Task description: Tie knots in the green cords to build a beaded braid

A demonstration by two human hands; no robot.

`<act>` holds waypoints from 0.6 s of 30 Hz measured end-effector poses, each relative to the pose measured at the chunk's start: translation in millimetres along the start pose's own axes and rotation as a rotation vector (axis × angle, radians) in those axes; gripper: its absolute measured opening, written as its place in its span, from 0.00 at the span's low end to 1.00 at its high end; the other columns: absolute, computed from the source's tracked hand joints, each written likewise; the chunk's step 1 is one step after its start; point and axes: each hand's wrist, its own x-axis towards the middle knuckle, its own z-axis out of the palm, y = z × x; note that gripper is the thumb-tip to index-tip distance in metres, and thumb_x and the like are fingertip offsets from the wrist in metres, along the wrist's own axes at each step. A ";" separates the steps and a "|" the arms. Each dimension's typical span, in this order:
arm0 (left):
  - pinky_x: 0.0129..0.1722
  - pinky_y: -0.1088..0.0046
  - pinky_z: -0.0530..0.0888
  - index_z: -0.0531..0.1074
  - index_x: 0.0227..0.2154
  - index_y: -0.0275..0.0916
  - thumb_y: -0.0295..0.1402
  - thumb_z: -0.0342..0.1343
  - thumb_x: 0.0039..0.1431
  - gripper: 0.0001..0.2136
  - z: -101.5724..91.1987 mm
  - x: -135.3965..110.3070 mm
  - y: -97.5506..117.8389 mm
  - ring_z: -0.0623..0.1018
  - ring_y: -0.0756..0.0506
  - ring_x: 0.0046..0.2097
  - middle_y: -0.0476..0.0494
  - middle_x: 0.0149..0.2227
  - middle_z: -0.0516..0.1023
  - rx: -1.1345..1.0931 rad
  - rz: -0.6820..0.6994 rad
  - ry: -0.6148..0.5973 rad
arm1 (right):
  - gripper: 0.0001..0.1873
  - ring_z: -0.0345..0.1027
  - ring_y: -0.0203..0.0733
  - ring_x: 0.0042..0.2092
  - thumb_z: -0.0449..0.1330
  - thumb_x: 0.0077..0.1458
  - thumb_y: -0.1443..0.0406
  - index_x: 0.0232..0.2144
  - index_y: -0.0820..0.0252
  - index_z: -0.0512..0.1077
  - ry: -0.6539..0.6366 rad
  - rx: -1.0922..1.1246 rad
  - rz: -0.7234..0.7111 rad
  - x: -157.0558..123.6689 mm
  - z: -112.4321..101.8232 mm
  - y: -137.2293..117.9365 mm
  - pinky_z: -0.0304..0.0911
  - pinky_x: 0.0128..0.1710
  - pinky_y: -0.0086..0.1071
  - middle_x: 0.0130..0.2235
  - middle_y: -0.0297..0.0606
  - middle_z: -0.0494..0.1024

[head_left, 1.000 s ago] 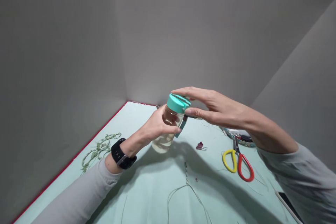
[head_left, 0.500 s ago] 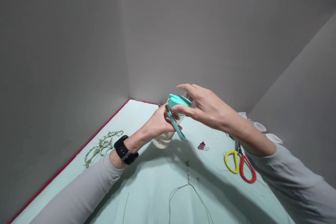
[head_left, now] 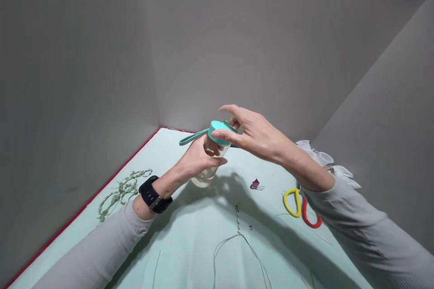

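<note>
My left hand [head_left: 198,159] wraps around a clear glass jar [head_left: 203,182] holding pale liquid, and its fingers hide much of the glass. A turquoise screw lid [head_left: 222,128] sits tilted on top of the jar. A flat turquoise strap [head_left: 193,137] sticks out from the lid to the left. My right hand [head_left: 256,133] reaches over from the right, with its thumb on the near side of the lid and its fingertips behind it.
A mint cloth [head_left: 190,239] with a red edge covers the table between grey walls. On it lie yellow-and-red scissors [head_left: 291,203], a small binder clip [head_left: 256,184], green braided cord [head_left: 122,194] and thin string [head_left: 237,244]. Small white cups [head_left: 313,153] stand at the back right.
The jar has rotated, swinging the strap from the lower right round to the left. Both hands have shifted slightly left, and my right forearm now covers more of the scissors.
</note>
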 end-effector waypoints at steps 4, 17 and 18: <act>0.46 0.56 0.81 0.72 0.54 0.38 0.39 0.60 0.66 0.17 -1.5 1.1 0.6 0.80 0.41 0.47 0.39 0.52 0.78 -0.031 0.003 -0.013 | 0.35 0.69 0.49 0.59 0.56 0.62 0.45 0.68 0.45 0.59 -0.114 0.118 -0.058 -1.1 -5.0 5.1 0.68 0.55 0.44 0.63 0.41 0.73; 0.46 0.56 0.81 0.72 0.54 0.38 0.39 0.60 0.66 0.17 3.3 1.9 -12.8 0.80 0.41 0.48 0.39 0.52 0.78 0.030 0.002 0.108 | 0.36 0.70 0.52 0.56 0.59 0.57 0.44 0.63 0.48 0.64 -0.055 0.142 -0.010 3.3 16.6 11.7 0.66 0.54 0.46 0.57 0.42 0.75; 0.46 0.56 0.81 0.72 0.54 0.38 0.39 0.60 0.66 0.17 4.4 1.5 -14.5 0.80 0.41 0.48 0.39 0.52 0.78 0.037 -0.001 0.125 | 0.34 0.70 0.53 0.54 0.59 0.57 0.44 0.61 0.51 0.67 -0.028 0.127 0.002 3.5 20.0 10.1 0.66 0.53 0.47 0.54 0.43 0.77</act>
